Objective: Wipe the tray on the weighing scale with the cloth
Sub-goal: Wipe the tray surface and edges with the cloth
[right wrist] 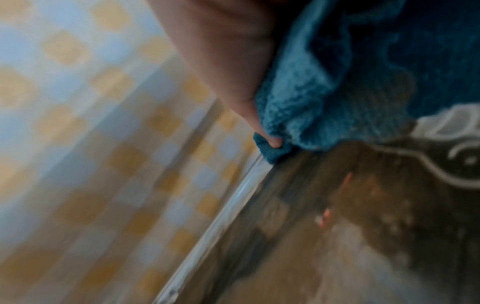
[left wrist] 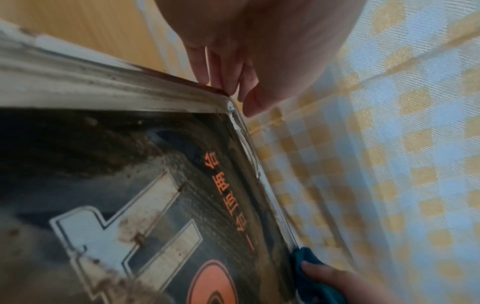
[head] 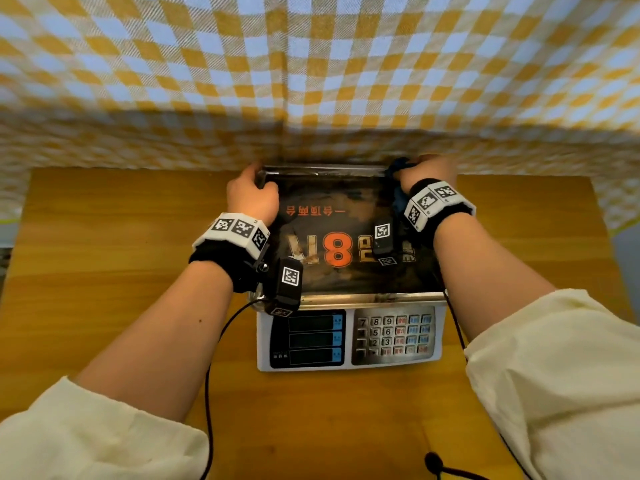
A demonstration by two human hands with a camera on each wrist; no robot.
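A metal tray [head: 363, 298] with a dark, smeared printed bottom [left wrist: 130, 154] sits on a white weighing scale [head: 349, 341] in the middle of the table. My left hand [head: 251, 195] grips the tray's far-left corner, fingers [left wrist: 233, 67] down its outer rim and thumb inside. My right hand [head: 429, 171] holds a bunched blue cloth [head: 398, 168] against the far-right corner. In the right wrist view one finger [right wrist: 233, 61] presses the cloth [right wrist: 337, 92] onto the rim of the tray [right wrist: 337, 226]. The left wrist view shows the cloth [left wrist: 309, 273] at that same rim.
The scale stands on a wooden table [head: 121, 271], its keypad [head: 393, 336] and displays facing me. A yellow and white checked fabric [head: 311, 81] hangs directly behind the tray's far edge. Black cables [head: 207, 393] run from the wrist cameras across the table.
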